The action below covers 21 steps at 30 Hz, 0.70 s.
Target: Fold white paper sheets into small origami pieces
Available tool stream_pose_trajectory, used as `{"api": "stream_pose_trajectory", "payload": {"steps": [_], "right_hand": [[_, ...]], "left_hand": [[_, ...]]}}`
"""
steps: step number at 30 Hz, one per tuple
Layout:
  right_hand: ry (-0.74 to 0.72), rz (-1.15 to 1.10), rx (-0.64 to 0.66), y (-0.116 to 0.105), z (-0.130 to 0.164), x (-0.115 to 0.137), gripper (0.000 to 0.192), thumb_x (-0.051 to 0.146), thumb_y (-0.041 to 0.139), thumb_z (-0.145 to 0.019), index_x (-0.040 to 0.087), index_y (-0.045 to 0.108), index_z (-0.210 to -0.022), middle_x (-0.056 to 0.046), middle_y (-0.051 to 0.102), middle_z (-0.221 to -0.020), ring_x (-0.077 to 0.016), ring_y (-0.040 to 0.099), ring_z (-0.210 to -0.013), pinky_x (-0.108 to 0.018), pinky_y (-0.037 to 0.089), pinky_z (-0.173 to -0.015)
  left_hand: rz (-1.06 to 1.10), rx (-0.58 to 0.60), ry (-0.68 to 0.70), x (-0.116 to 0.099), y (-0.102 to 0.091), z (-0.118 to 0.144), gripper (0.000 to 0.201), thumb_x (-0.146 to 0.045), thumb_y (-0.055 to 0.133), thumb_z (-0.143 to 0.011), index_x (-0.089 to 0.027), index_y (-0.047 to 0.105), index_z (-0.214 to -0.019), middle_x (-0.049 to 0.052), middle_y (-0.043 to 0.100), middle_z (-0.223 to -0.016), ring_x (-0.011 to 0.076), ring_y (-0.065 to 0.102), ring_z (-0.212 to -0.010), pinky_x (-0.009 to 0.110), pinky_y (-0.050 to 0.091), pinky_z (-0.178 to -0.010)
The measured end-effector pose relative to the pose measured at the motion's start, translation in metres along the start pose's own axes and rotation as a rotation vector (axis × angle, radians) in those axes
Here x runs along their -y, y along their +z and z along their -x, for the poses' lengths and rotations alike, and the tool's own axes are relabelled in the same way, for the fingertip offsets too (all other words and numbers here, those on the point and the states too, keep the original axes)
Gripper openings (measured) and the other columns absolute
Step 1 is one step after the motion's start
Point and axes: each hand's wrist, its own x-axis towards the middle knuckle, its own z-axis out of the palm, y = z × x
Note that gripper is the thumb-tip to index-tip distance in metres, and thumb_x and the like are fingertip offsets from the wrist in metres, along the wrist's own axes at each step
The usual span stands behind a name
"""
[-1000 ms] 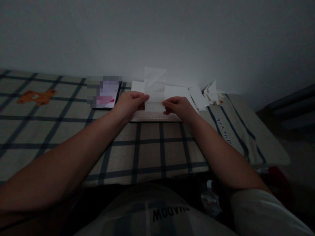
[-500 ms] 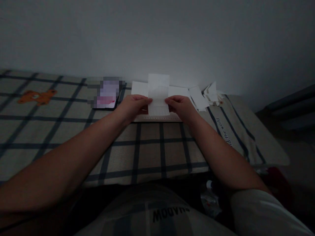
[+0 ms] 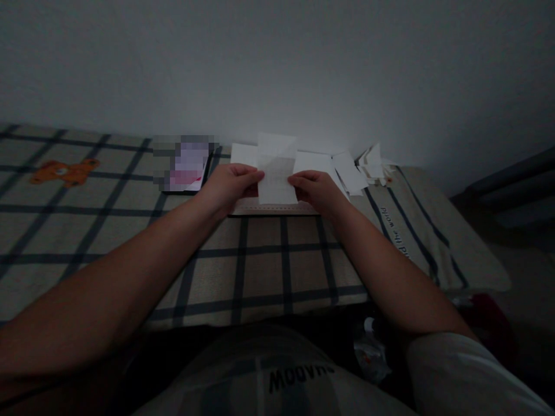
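Note:
A small white creased sheet of paper stands up between my two hands near the wall. My left hand pinches its left edge and my right hand pinches its right edge. Under the hands lies a flat pale board or pad with a stitched edge, and more white sheets lie on it behind the held paper.
The surface is a checked cloth with an orange bear print at the left. A blurred phone-like object lies left of the papers. A heap of folded white paper pieces sits at the right by the wall.
The paper's upper flap, folded into a point a second ago, has been opened flat and upright. Both hands have stayed in place on its sides.

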Motion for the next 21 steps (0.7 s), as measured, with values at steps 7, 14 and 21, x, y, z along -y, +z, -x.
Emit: {"api": "stream_pose_trajectory", "payload": {"steps": [7, 14, 21], "right_hand": [[-0.024, -0.048, -0.029, 0.0014, 0.0015, 0.0021, 0.011, 0.027, 0.079, -0.075, 0.019, 0.072, -0.074, 0.000, 0.071, -0.071, -0.0120, 0.064, -0.065, -0.031, 0.056, -0.069], [-0.029, 0.040, -0.029, 0.0023, 0.0022, 0.0013, 0.009, 0.026, 0.078, -0.077, 0.020, 0.073, -0.073, -0.001, 0.072, -0.073, -0.0125, 0.064, -0.066, -0.032, 0.057, -0.072], [0.021, -0.052, 0.017, 0.0026, 0.0028, -0.0003, 0.014, 0.030, 0.082, -0.072, 0.019, 0.075, -0.077, -0.002, 0.075, -0.077, -0.0143, 0.068, -0.069, -0.032, 0.058, -0.071]], "left_hand": [[-0.029, 0.018, -0.027, 0.0019, -0.0006, -0.0001, 0.009, -0.013, 0.075, -0.077, -0.015, 0.069, -0.069, 0.002, 0.070, -0.067, 0.0126, 0.066, -0.061, 0.028, 0.056, -0.067], [0.016, 0.077, -0.013, 0.0031, -0.0030, -0.0026, 0.010, -0.014, 0.071, -0.080, -0.015, 0.071, -0.070, 0.003, 0.073, -0.074, 0.0121, 0.067, -0.068, 0.028, 0.058, -0.075], [0.008, 0.006, 0.000, 0.0009, -0.0007, -0.0003, 0.011, -0.012, 0.074, -0.077, -0.015, 0.069, -0.067, 0.002, 0.072, -0.071, 0.0121, 0.067, -0.066, 0.031, 0.059, -0.079]]}}
